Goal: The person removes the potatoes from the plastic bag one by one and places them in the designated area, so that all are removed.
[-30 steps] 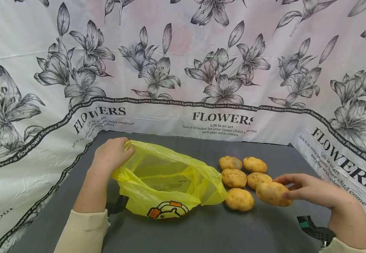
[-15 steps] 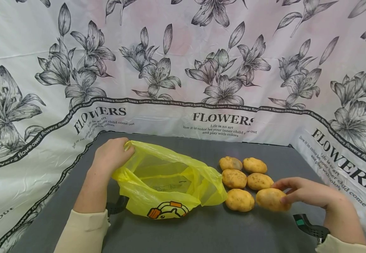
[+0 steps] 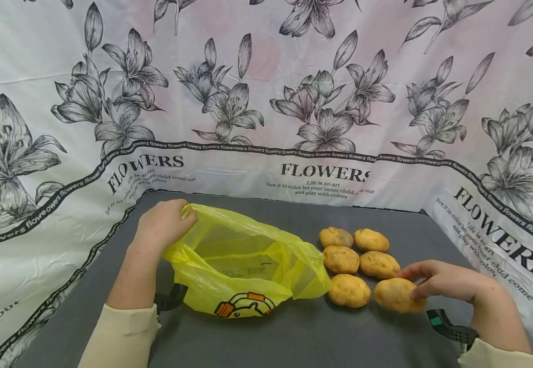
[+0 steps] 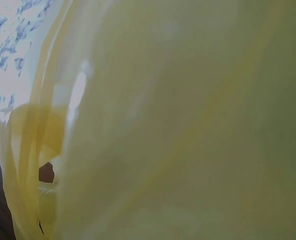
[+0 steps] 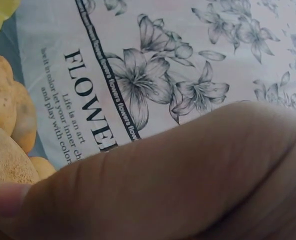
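Note:
My left hand [image 3: 164, 227] grips the upper left rim of a yellow plastic bag [image 3: 243, 291], whose mouth gapes upward; a cartoon print shows on its front. In the left wrist view the bag's thin film [image 4: 177, 120] fills nearly everything. My right hand [image 3: 455, 281] pinches a potato [image 3: 397, 295] between thumb and fingers, at the front right of the potato group. That same potato [image 5: 5, 160] shows in the right wrist view beside my thumb. Left of it lies another potato [image 3: 349, 291], and just behind it one more potato [image 3: 379, 264].
Farther back sit a potato [image 3: 341, 259] close to the bag's right side, a potato [image 3: 335, 237] and a potato [image 3: 371, 239]. All rest on a dark grey table [image 3: 303, 337]. A white flower-printed curtain [image 3: 266, 174] surrounds the back and sides.
The right hand with its potato has come down slightly toward the front, away from the potato behind. The left hand and the bag have stayed put.

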Demonstrator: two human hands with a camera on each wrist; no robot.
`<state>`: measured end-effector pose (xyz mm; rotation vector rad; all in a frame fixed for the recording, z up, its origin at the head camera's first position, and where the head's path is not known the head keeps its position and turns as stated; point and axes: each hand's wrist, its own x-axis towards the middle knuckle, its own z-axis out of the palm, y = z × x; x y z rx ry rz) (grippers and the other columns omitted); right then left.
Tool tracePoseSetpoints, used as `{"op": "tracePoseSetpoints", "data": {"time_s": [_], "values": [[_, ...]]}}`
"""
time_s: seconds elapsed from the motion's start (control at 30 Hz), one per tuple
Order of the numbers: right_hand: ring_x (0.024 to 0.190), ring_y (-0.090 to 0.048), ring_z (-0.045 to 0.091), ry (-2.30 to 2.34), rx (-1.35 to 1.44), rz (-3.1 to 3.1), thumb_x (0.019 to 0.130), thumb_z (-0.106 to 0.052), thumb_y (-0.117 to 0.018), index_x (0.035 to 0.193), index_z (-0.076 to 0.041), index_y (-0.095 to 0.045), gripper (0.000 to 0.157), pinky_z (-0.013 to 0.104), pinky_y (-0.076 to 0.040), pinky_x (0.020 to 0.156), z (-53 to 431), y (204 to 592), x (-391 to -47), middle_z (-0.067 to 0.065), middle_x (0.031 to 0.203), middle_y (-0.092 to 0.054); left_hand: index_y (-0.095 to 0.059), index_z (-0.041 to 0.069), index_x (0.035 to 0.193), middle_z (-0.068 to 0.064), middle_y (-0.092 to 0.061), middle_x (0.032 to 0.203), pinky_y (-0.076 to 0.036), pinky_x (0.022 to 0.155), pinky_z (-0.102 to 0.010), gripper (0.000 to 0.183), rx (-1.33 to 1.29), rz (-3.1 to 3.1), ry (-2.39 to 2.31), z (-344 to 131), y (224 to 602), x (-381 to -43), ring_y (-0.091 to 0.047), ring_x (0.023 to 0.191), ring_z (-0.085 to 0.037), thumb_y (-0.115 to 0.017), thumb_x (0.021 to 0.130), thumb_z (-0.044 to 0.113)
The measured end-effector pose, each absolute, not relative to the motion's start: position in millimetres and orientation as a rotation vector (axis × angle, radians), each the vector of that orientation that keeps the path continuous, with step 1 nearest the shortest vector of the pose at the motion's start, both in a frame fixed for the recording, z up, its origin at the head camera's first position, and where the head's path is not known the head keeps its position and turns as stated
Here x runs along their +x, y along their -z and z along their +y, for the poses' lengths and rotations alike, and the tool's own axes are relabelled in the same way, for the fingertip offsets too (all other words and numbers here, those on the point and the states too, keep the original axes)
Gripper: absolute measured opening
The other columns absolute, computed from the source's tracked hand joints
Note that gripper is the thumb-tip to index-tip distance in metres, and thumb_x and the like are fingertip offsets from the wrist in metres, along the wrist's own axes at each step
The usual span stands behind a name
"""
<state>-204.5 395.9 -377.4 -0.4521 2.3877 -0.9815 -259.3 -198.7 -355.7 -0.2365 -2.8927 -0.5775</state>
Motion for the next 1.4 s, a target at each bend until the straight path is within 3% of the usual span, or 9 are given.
{"op": "tracePoseSetpoints", "data": {"time_s": [0.3, 0.53, 0.73, 1.0, 1.4], "values": [[0.121, -0.056, 0.036, 0.967, -0.406, 2.353, 0.096, -0.011, -0.064, 0.136, 0.012, -0.056, 0.047, 0.045, -0.051, 0.09, 397, 382, -208, 0.03, 0.137, -0.056, -0.065, 0.002, 0.119, -0.012, -0.066, 0.099, -0.046, 0.065, -0.044, 0.036, -0.24, -2.898, 0.569, -198, 355, -259, -0.056, 0.08, -0.028, -0.053, 0.099, 0.029], [0.126, -0.053, 0.049, 0.971, -0.272, 2.325, 0.097, -0.012, -0.063, 0.139, 0.012, -0.053, 0.049, 0.065, -0.048, 0.095, 393, 388, -210, 0.035, 0.142, -0.05, -0.064, 0.005, 0.109, -0.009, -0.061, 0.088, -0.043, 0.062, -0.042, 0.029, -0.246, -2.893, 0.578, -198, 356, -259, -0.054, 0.076, -0.027, -0.052, 0.098, 0.028], [0.126, -0.053, 0.05, 0.969, -0.171, 2.334, 0.099, -0.011, -0.063, 0.14, 0.012, -0.052, 0.048, 0.063, -0.049, 0.095, 389, 388, -212, 0.036, 0.143, -0.049, -0.065, 0.005, 0.11, -0.009, -0.061, 0.088, -0.043, 0.062, -0.042, 0.029, -0.249, -2.892, 0.577, -198, 357, -260, -0.054, 0.076, -0.027, -0.052, 0.098, 0.028], [0.113, -0.062, 0.04, 0.889, -0.058, 2.401, 0.101, -0.016, -0.062, 0.132, 0.01, -0.058, 0.041, 0.061, -0.051, 0.087, 386, 385, -213, 0.02, 0.123, -0.066, -0.064, 0.005, 0.109, -0.009, -0.061, 0.087, -0.042, 0.061, -0.042, 0.028, -0.244, -2.899, 0.572, -198, 356, -260, -0.054, 0.075, -0.027, -0.052, 0.098, 0.028], [0.101, -0.067, 0.032, 0.836, 0.072, 2.461, 0.103, -0.028, -0.062, 0.118, 0.006, -0.065, 0.037, 0.056, -0.055, 0.084, 392, 386, -211, 0.009, 0.111, -0.069, -0.064, 0.005, 0.107, -0.009, -0.061, 0.088, -0.043, 0.063, -0.043, 0.027, -0.247, -2.899, 0.556, -197, 357, -260, -0.054, 0.076, -0.027, -0.052, 0.098, 0.028]]}}
